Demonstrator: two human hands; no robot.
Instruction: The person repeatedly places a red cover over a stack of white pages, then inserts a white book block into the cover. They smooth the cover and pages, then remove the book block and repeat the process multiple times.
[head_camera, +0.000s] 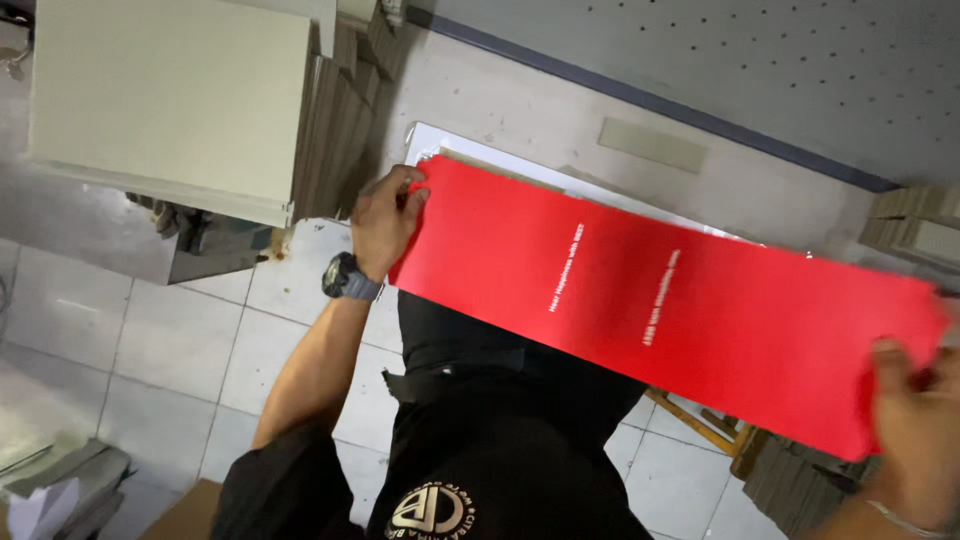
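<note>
I hold a long red printed sheet (660, 300) by both ends, above the edge of a grey worktable (560, 130). My left hand (385, 220), with a dark watch on the wrist, grips the sheet's left end between thumb and fingers. At the lower right, my right hand (915, 425) grips the sheet's right end. The sheet has two short lines of white print near its middle. Under its far edge lie a white sheet (450, 140) and a thin strip of brown board. My black shirt fills the bottom centre.
A stack of brown boards (340, 110) stands on edge beside a pale cabinet top (170, 90) at the upper left. More stacked boards (915, 225) sit at the right. A wooden frame (705, 425) and a tiled floor (150, 340) lie below.
</note>
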